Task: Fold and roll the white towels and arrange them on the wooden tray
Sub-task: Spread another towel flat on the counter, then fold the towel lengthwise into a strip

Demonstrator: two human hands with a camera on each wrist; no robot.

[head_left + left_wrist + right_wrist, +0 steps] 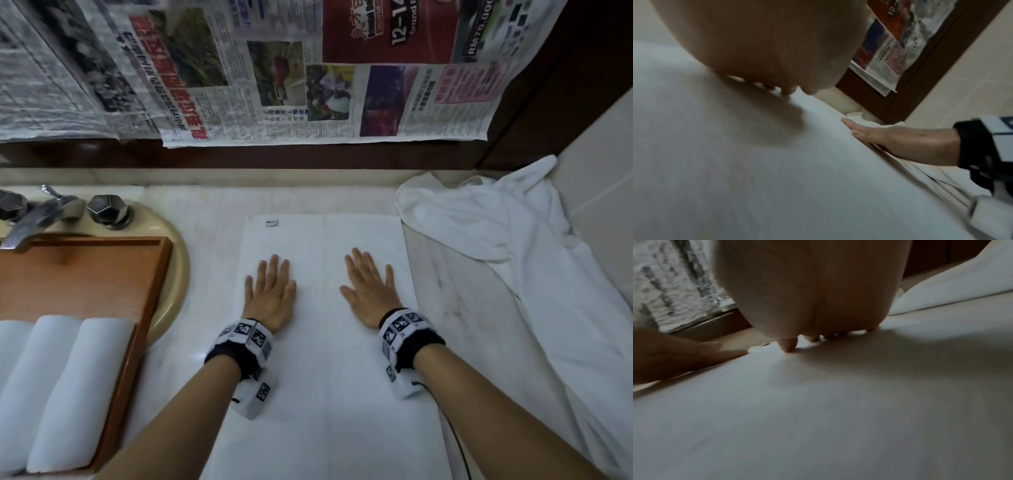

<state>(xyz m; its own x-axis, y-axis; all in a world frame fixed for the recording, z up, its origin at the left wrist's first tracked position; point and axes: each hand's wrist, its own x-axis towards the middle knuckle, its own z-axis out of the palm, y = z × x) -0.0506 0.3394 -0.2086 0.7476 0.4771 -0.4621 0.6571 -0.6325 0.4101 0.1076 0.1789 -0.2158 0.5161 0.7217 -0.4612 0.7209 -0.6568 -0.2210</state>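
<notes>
Currently, from the head view, a flat white towel point(325, 308) is seen spread along the middle of the worktop point(455, 274), its small label near the far left corner. It is pressed by the left hand point(272, 294) and the right hand point(371, 294), both laid palm down with fingers straight and slightly spread, nothing gripped; the cloth is probably being smoothed so a clean fold can be made. At the left edge, a wooden tray point(150, 291) is set over the sink point(174, 260), and rolled towels point(72, 387) are already laid in its near end. A crumpled towel pile point(496, 233) is kept at the far right corner, within reach. Newspaper sheets point(274, 75) are hung across the dark-framed wall behind the tap point(30, 219)

From the left wrist view, the palm is seen flat above the towel point(777, 178), the right hand point(890, 138) beside it, tiled wall beyond

From the right wrist view, fingertips point(789, 347) are seen touching the towel point(838, 402), extended, in dim light
</notes>
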